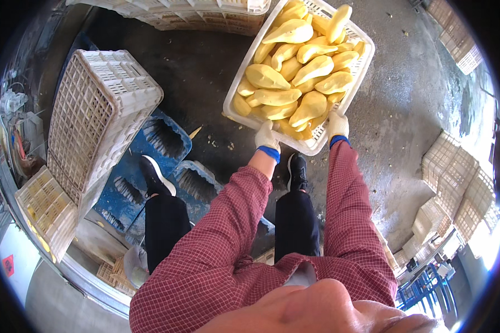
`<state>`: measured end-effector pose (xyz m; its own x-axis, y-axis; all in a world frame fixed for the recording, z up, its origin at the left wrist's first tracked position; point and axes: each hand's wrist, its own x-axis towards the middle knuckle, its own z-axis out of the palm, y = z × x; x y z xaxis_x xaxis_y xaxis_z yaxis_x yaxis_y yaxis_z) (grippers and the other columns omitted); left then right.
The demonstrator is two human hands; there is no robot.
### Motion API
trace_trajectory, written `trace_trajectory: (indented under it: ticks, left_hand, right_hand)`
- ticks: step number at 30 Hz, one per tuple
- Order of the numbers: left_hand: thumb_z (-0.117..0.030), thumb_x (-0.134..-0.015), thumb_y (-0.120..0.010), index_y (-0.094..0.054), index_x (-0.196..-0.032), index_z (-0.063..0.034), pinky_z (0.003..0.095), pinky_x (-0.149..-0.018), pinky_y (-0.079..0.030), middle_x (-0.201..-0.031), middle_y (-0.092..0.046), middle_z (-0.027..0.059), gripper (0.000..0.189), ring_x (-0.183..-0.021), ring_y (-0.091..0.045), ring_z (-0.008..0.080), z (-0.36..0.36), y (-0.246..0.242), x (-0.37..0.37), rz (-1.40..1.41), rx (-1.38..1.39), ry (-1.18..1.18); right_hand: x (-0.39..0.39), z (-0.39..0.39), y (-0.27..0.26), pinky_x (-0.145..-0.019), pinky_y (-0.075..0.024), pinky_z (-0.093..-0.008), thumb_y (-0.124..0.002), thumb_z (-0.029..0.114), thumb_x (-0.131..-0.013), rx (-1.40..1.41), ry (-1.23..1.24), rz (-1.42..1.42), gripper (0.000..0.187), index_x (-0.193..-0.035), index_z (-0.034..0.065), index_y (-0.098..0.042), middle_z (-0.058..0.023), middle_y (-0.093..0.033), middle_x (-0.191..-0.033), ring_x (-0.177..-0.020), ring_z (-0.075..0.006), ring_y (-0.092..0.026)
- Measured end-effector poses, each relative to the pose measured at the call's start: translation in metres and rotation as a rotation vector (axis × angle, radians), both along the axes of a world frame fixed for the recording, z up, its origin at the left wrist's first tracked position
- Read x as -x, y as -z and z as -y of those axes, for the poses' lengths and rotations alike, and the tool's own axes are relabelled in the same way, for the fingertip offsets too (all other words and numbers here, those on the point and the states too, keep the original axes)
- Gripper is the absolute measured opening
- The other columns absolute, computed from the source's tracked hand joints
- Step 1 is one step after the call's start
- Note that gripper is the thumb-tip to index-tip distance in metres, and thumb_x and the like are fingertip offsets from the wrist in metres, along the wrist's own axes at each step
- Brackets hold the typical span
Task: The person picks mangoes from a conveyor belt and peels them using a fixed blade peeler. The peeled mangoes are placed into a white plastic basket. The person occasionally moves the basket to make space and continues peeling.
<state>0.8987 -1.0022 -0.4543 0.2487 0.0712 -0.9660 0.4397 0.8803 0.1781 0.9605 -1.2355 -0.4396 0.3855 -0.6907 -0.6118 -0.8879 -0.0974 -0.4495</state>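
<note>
A white plastic crate is heaped with peeled yellow, tapering vegetables that look like squash. Gripping its near rim by the left corner is my left hand, in a pale glove with a blue band at the wrist. My right hand, gloved the same way, holds the rim by the near right corner. The crate sits tilted in view, its far end angled to the right. Fingers of both hands are partly hidden by the rim. Whether the crate's base touches the floor I cannot tell.
Stacked white crates stand on a blue plastic pallet at left, where my left shoe rests. My right shoe is on the wet concrete floor. More crates stand at the top and right.
</note>
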Motion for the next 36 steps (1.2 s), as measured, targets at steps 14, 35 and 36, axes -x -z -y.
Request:
trace_trajectory:
  ticks: [14, 35, 36]
  left_hand:
    - [-0.031, -0.106, -0.072, -0.066, -0.109, -0.0127, 0.0273, -0.062, -0.043, -0.08, -0.056, -0.0067, 0.019, -0.068, -0.052, 0.0078, -0.232, -0.012, 0.065, 0.14, -0.334, 0.421]
    - [-0.032, -0.1, -0.076, -0.07, -0.1, -0.0074, 0.0328, -0.05, -0.04, -0.069, -0.059, -0.0028, 0.025, -0.054, -0.053, 0.0112, -0.188, -0.147, 0.12, -0.077, -0.459, 0.595]
    - [-0.031, -0.102, -0.074, -0.07, -0.104, -0.0066, 0.0315, -0.051, -0.041, -0.071, -0.061, -0.0021, 0.025, -0.055, -0.053, 0.0116, -0.185, -0.174, 0.122, -0.119, -0.407, 0.561]
  right_hand:
    - [0.225, -0.223, -0.064, -0.082, -0.0614, -0.0369, -0.074, 0.028, -0.1, -0.512, 0.1, -0.18, 0.036, -0.128, 0.0058, -0.072, -0.0118, -0.077, -0.109, -0.105, -0.0247, -0.076]
    - [0.006, 0.045, -0.09, -0.042, -0.0335, -0.0334, -0.077, 0.051, -0.1, -0.327, -0.23, -0.038, 0.043, -0.077, 0.0177, -0.06, 0.0029, -0.052, -0.059, -0.045, -0.0103, -0.047]
    - [0.026, 0.058, -0.113, -0.046, -0.0372, -0.0353, -0.072, 0.039, -0.102, -0.274, -0.298, -0.086, 0.027, -0.1, 0.0134, -0.062, 0.0015, -0.052, -0.065, -0.051, -0.0125, -0.049]
